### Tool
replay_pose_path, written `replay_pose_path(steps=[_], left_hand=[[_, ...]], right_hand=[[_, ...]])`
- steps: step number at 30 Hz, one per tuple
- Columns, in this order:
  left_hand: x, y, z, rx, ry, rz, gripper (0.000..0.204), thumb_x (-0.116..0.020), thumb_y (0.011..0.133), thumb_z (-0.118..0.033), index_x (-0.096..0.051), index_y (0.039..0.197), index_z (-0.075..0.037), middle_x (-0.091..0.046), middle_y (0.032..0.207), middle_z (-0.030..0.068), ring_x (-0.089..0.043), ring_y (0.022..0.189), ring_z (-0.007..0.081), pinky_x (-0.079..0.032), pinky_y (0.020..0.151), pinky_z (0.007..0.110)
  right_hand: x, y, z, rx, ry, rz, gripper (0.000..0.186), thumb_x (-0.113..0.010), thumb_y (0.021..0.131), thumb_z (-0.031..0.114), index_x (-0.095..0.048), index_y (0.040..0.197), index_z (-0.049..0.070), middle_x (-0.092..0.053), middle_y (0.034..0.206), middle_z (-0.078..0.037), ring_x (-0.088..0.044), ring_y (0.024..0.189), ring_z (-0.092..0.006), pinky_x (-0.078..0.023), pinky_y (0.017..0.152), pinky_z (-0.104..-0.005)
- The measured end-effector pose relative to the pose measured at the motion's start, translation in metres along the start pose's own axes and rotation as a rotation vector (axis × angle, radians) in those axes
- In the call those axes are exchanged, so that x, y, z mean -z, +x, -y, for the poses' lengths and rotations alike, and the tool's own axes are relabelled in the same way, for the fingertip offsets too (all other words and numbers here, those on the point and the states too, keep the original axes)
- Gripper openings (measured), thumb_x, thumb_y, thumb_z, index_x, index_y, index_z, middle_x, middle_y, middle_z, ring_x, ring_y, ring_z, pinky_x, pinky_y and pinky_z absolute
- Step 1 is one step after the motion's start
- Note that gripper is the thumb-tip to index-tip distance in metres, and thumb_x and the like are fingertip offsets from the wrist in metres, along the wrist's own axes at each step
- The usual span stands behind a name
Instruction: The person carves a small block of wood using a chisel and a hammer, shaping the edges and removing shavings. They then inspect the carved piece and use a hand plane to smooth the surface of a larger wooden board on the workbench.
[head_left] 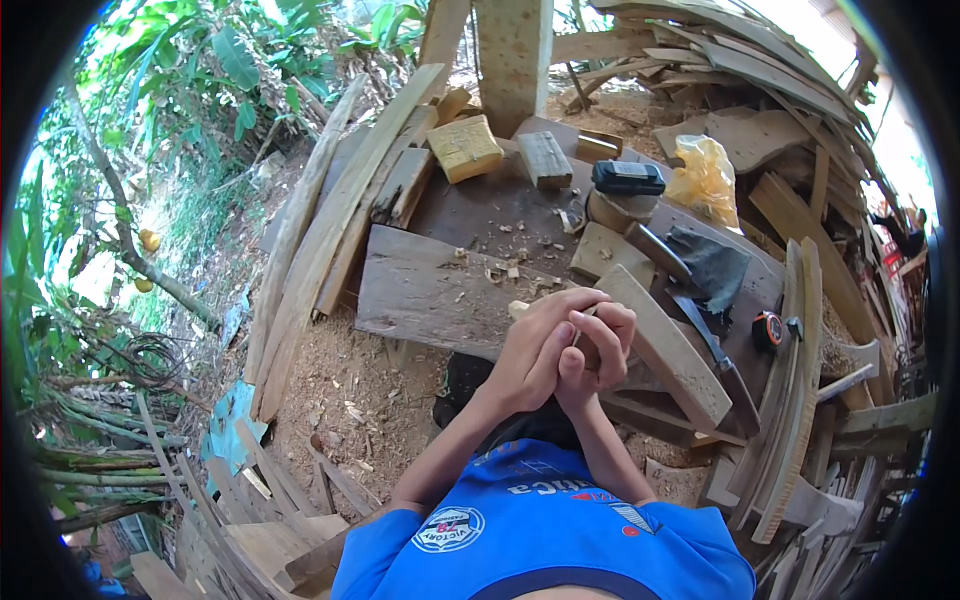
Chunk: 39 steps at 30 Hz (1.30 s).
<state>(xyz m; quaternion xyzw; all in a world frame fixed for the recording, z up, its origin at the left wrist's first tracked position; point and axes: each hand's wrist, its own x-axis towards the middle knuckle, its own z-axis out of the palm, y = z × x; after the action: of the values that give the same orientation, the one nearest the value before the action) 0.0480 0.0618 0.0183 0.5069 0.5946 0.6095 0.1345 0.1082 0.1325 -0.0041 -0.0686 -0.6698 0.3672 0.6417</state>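
My left hand (540,352) and my right hand (597,350) are pressed together in front of my chest, above the near edge of a low work table. The left hand's fingers are closed, and a small pale piece of wood (518,310) shows just beyond them. Curled fingers of the right hand meet the left hand; what lies between the palms is mostly hidden. Under and beyond the hands lies a weathered board (430,285) with wood chips on it. To the right, a thick wooden plank (668,350) slants close to my right hand, beside a knife (705,335) with a dark handle.
On the table are a yellow block (465,148), a grey wooden block (545,160), a black device (628,178), a yellowish plastic bag (703,172), a dark cloth (712,265) and an orange-black tape measure (768,330). Long planks (335,220) lean at left; stacked boards (760,65) stand right.
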Motion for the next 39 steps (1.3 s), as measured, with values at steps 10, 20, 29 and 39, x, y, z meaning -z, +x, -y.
replay_pose_path(steps=[10,20,29,39], left_hand=[[0.007,0.000,0.004,0.019,-0.128,0.040,0.045,-0.028,0.088,-0.030,-0.051,0.110,0.001,-0.055,0.107,0.0191,-0.051,0.102,0.0337,-0.037,0.089,0.038],[0.007,-0.007,0.005,0.072,-0.349,-0.061,0.069,-0.025,0.085,-0.056,-0.050,0.110,0.003,-0.056,0.103,0.0176,-0.053,0.100,0.0245,-0.038,0.086,0.035],[0.009,-0.011,0.028,0.163,-0.081,-0.011,0.070,-0.024,0.086,-0.055,-0.051,0.109,0.005,-0.057,0.103,0.0179,-0.054,0.098,0.0261,-0.041,0.083,0.034],[-0.002,-0.019,0.028,0.078,0.045,-0.144,0.038,-0.040,0.082,-0.025,-0.051,0.106,0.002,-0.055,0.104,0.0193,-0.051,0.099,0.0334,-0.037,0.086,0.039]], right_hand=[[-0.004,0.003,0.004,0.126,-0.035,0.049,0.009,-0.061,0.065,0.007,-0.055,0.072,0.003,-0.047,0.072,-0.008,-0.048,0.063,-0.0212,-0.040,0.056,-0.0324],[-0.015,0.006,0.004,0.151,-0.039,0.097,0.015,-0.064,0.065,0.010,-0.054,0.076,0.007,-0.049,0.073,-0.007,-0.045,0.063,-0.0205,-0.037,0.061,-0.0339],[0.003,0.011,0.002,0.160,-0.145,0.142,0.024,-0.051,0.083,0.025,-0.058,0.085,0.002,-0.045,0.074,-0.010,-0.042,0.059,-0.0173,-0.033,0.050,-0.0272],[0.013,0.009,-0.003,-0.005,-0.193,0.082,0.016,-0.049,0.082,0.017,-0.059,0.079,0.004,-0.046,0.074,-0.011,-0.044,0.063,-0.0194,-0.036,0.055,-0.0297]])
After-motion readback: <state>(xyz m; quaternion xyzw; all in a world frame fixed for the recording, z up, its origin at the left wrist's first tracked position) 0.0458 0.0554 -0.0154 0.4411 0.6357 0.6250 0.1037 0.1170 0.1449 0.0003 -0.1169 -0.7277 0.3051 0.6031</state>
